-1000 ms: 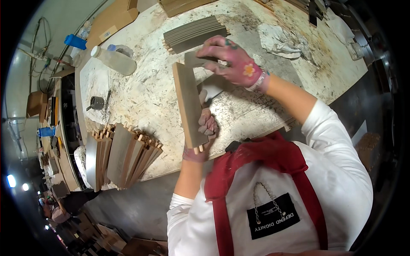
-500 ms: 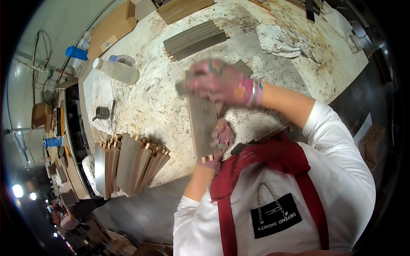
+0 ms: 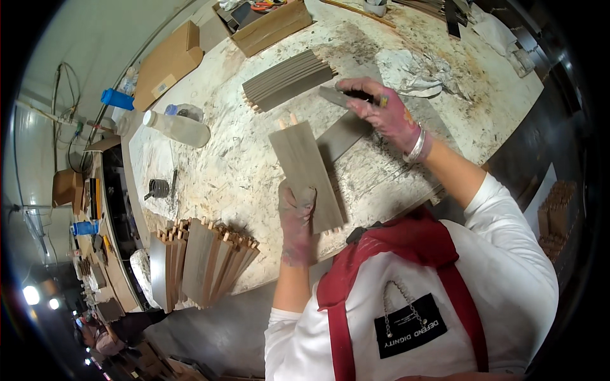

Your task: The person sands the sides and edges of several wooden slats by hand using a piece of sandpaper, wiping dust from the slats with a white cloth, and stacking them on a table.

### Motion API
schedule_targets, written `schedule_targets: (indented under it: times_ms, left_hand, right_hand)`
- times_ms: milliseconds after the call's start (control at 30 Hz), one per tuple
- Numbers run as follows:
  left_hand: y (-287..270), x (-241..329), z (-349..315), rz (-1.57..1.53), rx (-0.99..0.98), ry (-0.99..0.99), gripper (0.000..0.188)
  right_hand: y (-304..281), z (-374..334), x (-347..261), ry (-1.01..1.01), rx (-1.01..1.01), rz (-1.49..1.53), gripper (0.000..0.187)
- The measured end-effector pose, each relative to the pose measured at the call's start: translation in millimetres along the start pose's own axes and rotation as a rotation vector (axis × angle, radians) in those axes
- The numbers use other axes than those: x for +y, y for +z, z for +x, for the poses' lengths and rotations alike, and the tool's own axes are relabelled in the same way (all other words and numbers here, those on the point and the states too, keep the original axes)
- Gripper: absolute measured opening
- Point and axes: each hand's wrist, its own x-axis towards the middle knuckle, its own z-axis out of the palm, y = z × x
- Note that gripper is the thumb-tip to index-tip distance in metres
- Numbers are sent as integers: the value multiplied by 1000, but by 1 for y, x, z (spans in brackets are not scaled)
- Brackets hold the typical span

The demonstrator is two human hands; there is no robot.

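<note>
My left hand (image 3: 296, 213), in a stained pink glove, is closed on the lower part of a flat grey wooden board (image 3: 304, 159). Short wooden dowels stick out of both ends of this board, which tilts above the table. My gloved right hand (image 3: 393, 120) is lifted off to the right, gripping a small flat grey pad (image 3: 333, 96) between thumb and fingers; its exact kind is unclear. A second grey board (image 3: 345, 138) lies on the table between my hands, partly covered by the held one.
Beyond my hands sits a neat row of doweled boards (image 3: 289, 82). More doweled boards (image 3: 202, 267) stand bundled at the near left edge. A plastic bottle (image 3: 181, 129), a dark coil (image 3: 157, 188), a cardboard box (image 3: 270, 28) and crumpled paper (image 3: 413, 73) share the stained table (image 3: 235, 184).
My right hand has moved off the board's far end to the right with the pad. My left hand has turned and now grips the board across its face; the board has tilted.
</note>
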Motion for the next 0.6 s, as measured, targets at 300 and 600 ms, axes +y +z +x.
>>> schedule_targets:
  times_ms: [300, 600]
  left_hand:
    - [2, -40, 8, 291, 150, 343, 45]
    - [2, -16, 2, 1, 156, 183, 42]
  right_hand:
    - [47, -6, -25, -526, -158, -728, 34]
    - [-2, -8, 8, -189, -200, -733, 36]
